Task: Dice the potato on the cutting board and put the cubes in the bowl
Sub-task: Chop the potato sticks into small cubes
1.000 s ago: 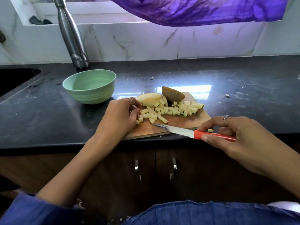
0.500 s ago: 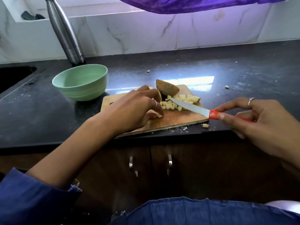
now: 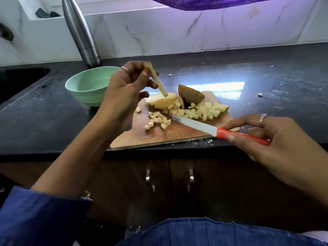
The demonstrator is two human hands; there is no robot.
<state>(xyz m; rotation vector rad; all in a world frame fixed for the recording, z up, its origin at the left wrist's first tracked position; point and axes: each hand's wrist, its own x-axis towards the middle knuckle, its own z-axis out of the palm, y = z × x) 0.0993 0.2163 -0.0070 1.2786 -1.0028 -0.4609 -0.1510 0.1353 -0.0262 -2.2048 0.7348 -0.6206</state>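
Left hand (image 3: 124, 91) pinching potato strip (image 3: 157, 79), above board (image 3: 159, 135)

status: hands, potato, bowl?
Left hand pinches potato strip above board. Right hand grips knife. Cubes on cutting board; bowl empty.

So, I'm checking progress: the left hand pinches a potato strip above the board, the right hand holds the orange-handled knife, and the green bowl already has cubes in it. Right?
Not quite. The head view shows the green bowl with no cubes visible inside; the cubes lie on the board. The rest holds: the left hand pinches the potato strip, and the right hand holds the knife.
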